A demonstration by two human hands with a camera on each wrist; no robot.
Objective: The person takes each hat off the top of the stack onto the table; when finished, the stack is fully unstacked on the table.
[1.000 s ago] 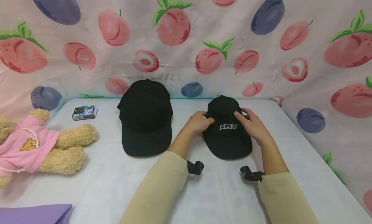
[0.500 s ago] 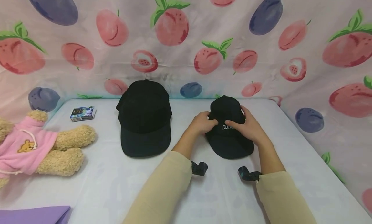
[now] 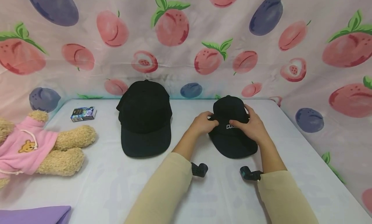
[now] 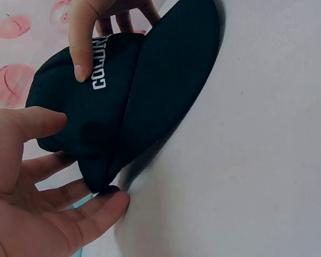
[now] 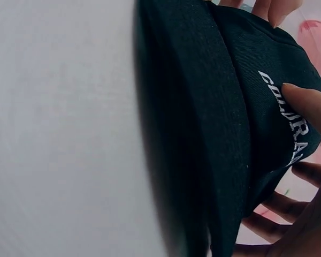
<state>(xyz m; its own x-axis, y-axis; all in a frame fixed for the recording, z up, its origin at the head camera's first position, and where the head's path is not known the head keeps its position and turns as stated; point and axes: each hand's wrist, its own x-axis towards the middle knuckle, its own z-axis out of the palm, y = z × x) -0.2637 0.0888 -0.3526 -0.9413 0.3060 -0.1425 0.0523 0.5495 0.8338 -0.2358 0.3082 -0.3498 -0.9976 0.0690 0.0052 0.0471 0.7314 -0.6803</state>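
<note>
Nudging the small cap [image 3: 229,134] a touch farther right of the big cap [image 3: 145,119]! Pinching it from both sides with left hand [image 3: 203,123] and right hand [image 3: 254,127]. Probably light and soft, stiffer at the brim [image 3: 233,147]; best gripped gently, low on each side.

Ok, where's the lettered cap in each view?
Head: lettered cap just right of centre.
Left wrist: upper left to top centre, brim toward the right.
Right wrist: centre to right edge, brim toward the left.
Shared landmark: the white lettering on its front, partly visible in all three.
</note>
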